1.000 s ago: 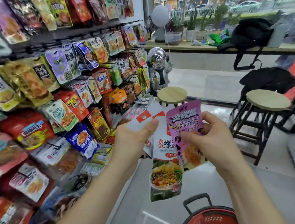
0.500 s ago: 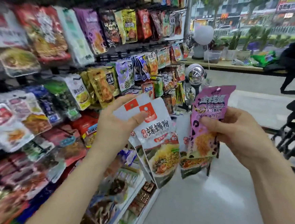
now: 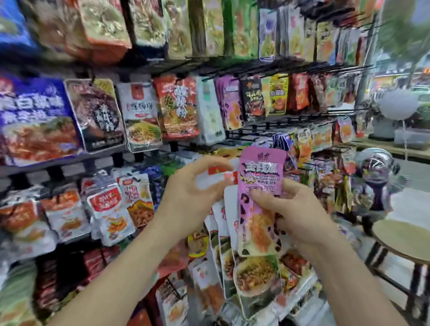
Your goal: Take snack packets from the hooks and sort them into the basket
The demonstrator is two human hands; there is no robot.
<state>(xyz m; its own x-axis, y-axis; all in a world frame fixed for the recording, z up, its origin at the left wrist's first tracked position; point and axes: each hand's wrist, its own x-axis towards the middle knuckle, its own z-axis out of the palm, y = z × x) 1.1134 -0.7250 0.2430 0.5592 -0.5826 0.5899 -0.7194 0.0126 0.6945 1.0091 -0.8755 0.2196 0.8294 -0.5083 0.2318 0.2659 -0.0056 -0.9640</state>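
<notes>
A rack (image 3: 139,65) of hooks fills the left side and top, its rows of hanging packets (image 3: 140,115) running back toward the right. In front of it, at centre, the left hand (image 3: 193,199) holds a bundle of packets (image 3: 256,276). The right hand (image 3: 297,213), just beside, holds a single packet (image 3: 260,181) in front of the bundle. A stool (image 3: 408,242) stands on the floor (image 3: 425,184) at right, with a table (image 3: 402,150) behind it.

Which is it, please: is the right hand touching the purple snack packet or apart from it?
Touching. The head view shows the right hand pinching the purple snack packet, thumb on its front. The left hand grips the white packets.
</notes>
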